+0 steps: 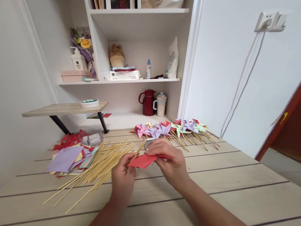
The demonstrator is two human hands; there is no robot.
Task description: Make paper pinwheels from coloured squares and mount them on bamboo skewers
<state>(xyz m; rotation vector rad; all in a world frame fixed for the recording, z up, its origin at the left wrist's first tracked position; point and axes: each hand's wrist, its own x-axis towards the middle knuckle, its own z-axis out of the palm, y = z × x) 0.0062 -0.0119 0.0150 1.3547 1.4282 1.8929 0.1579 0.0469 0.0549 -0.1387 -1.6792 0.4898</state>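
Above the middle of the table, a piece of red paper (142, 161) spans the space between my two hands. My left hand (124, 176) pinches its left corner between thumb and fingers. A thin wooden stick (139, 149) rises just behind the paper by my left fingertips; whether I grip it too is hidden. On the other side, my right hand (171, 162) is closed on the paper's right part, fingers curled over the top. A small clear container (149, 141) is partly hidden behind my right fingers.
Loose wooden sticks (105, 165) lie left of my hands. Beyond them are stacked coloured paper squares (64, 158) and a clear plastic box (93, 137). Paper pinwheels (159, 130) on sticks line the back right. A small raised shelf (65, 109) stands back left.
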